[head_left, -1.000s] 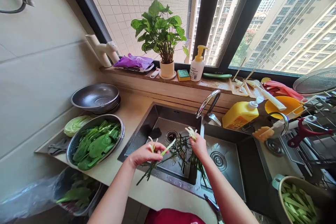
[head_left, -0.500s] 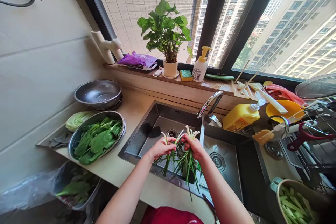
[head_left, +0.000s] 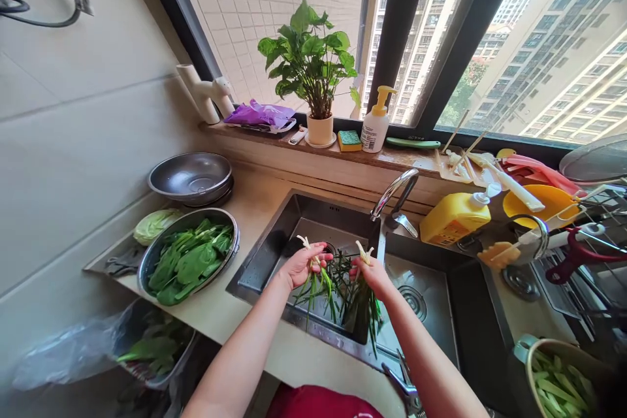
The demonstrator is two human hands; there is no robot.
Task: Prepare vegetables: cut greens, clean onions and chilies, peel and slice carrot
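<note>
Over the left sink basin point(head_left: 264, 255) my two hands are held apart, each with thin spring onions, white ends up and green leaves hanging. My left hand point(head_left: 300, 269) is closed around a few spring onions point(head_left: 321, 287) near their white ends. In my right hand point(head_left: 371, 274) is a fuller bunch point(head_left: 365, 253), gripped just below the white ends. Dark green leaves show between and below the hands; whether they lie in the basin or hang, I cannot tell.
A bowl of leafy greens point(head_left: 189, 261) stands left on the counter, near a cut cabbage point(head_left: 155, 226). The faucet point(head_left: 392, 192) rises behind the sink. Scissors point(head_left: 404, 386) lie at the front edge by my right forearm. A pot of cut green pieces point(head_left: 558, 382) is at right.
My hands have moved apart. The spring onions that were close together are now split between them, fewer in the left. The scissors show more fully by my right forearm.
</note>
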